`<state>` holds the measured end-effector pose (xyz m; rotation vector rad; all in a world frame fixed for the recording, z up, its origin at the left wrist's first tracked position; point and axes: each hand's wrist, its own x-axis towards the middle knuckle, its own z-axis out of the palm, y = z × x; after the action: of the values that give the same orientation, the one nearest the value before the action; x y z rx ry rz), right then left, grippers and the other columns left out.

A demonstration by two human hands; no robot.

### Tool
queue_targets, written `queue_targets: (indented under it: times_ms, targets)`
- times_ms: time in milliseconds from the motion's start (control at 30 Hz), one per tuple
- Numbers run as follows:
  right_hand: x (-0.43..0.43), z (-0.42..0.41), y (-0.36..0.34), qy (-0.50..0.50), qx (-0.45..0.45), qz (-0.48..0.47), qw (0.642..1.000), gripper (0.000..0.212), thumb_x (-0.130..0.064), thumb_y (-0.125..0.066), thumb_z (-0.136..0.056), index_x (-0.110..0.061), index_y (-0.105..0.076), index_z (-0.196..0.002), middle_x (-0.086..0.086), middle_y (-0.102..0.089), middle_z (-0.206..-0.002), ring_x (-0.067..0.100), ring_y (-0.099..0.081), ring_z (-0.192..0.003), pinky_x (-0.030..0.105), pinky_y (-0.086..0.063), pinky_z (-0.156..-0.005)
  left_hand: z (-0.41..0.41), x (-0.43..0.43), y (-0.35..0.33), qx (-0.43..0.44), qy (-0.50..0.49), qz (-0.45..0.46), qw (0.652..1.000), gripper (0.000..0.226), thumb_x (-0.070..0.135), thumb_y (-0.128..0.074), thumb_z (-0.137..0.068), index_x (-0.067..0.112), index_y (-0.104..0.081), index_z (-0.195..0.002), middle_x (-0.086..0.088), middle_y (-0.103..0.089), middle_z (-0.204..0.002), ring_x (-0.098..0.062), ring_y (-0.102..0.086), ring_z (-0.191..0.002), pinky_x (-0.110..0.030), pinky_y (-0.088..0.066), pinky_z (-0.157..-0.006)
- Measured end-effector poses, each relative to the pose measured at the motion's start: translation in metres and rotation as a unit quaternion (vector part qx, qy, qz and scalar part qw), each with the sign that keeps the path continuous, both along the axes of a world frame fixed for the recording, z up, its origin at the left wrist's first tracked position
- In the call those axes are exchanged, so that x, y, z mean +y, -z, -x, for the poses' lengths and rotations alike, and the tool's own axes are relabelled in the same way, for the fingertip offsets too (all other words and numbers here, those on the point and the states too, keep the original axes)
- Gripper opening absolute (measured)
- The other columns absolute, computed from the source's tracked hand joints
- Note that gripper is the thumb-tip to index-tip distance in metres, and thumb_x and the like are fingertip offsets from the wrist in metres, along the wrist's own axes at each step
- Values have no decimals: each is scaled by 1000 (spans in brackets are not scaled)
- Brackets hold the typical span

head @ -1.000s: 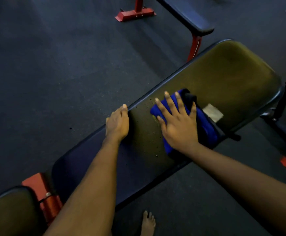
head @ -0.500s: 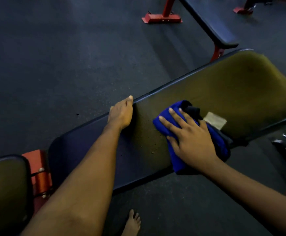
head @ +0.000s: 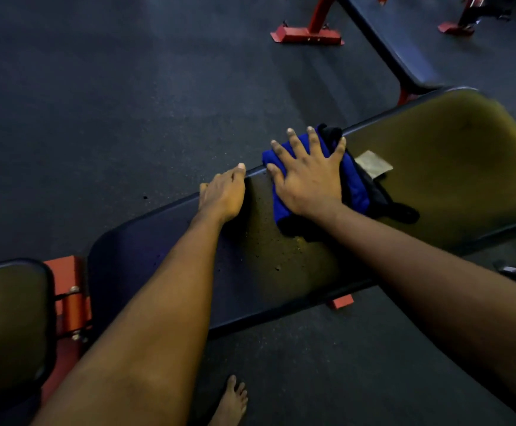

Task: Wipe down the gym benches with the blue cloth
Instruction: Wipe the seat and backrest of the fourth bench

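The blue cloth [head: 355, 182] lies bunched right of the frame's centre, on the padded bench surface [head: 450, 167] and close to its upper edge. Your right hand [head: 309, 176] lies flat on top of it with the fingers straight and spread, pressing it down; the fingertips point toward the top of the frame. A strip of black fabric [head: 401, 210] trails out from under the cloth toward the right, and a pale square tag [head: 373, 163] shows just beside it on the pad. Your left hand [head: 221, 195] sits just left of the cloth on the same edge of the surface, apart from it, fingers folded over the rim and gripping it. Small droplets [head: 276, 268] speck the pad below the cloth, between your two forearms. At the lower left of the frame a separate seat pad [head: 7, 327] joins the surface through a red bracket [head: 70, 299]. Your bare foot [head: 230, 401] stands on the dark floor [head: 97, 118] at the bottom centre. A second bench [head: 382, 41] with a red foot [head: 307, 33] runs across the upper right.
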<state>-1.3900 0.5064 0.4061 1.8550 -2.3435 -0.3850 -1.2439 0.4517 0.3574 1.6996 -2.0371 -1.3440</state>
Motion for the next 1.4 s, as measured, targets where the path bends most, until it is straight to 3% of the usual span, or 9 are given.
queue_targets:
  times_ms: [167, 333, 567, 733, 900, 1100, 1400]
  targets:
    - [88, -8, 3, -14, -23, 47, 999, 58, -54, -27, -102, -37, -19, -157, -3, -9, -167, 23, -4, -154, 68, -10, -114, -5, 0, -3, 15, 16, -2, 1000, 56, 44, -14, -106, 16, -44, -145, -12, -47, -146, -24, -36, -138, -44, -13, -117]
    - [153, -29, 13, 31, -14, 31, 999, 60, -55, -27, -102, -38, -12, -158, -5, 0, -167, 21, 3, -154, 66, -9, -115, -8, 2, -8, 30, 29, -14, 999, 56, 44, -14, -106, 16, -41, -147, -11, -45, -148, -24, -33, -141, -45, -13, -117]
    - [37, -27, 20, 37, -18, 39, 998, 56, -50, -27, -102, -35, -24, -156, 0, -14, -166, 29, -4, -153, 70, -5, -112, -5, -5, 2, 12, 23, 7, 1000, 57, 44, -12, -106, 19, -45, -145, -12, -48, -146, -25, -38, -138, -44, -16, -115]
    - [-35, -23, 17, 30, -14, -9, 999, 55, -50, -22, -103, -30, -32, -154, 1, -25, -163, 31, -15, -151, 68, -6, -114, -8, -8, 4, 10, 21, 0, 1000, 58, 44, -10, -106, 19, -44, -146, -13, -45, -149, -26, -37, -140, -43, -18, -115]
    - [59, -31, 17, -10, -14, 50, 999, 57, -53, -25, -102, -37, -20, -157, -3, -12, -167, 24, -7, -153, 66, -8, -115, -11, -7, 2, 27, 24, 3, 999, 58, 45, -11, -106, 20, -50, -141, -11, -50, -145, -25, -41, -136, -43, -18, -115]
    - [160, -56, 26, 8, -18, 25, 999, 60, -51, -35, -99, -36, -22, -157, -4, -9, -167, 21, -4, -154, 67, -11, -115, -30, 0, -7, 16, 10, 4, 1000, 57, 42, -15, -107, 10, -52, -137, -16, -52, -141, -31, -46, -130, -42, -30, -108]
    - [4, -55, 36, 19, -23, 22, 999, 56, -48, -29, -102, -33, -26, -156, 1, -15, -166, 29, -4, -153, 71, -1, -111, -64, 5, 16, -17, -30, 18, 999, 53, 39, -16, -108, 12, -48, -141, -15, -52, -140, -28, -43, -132, -39, -27, -110]
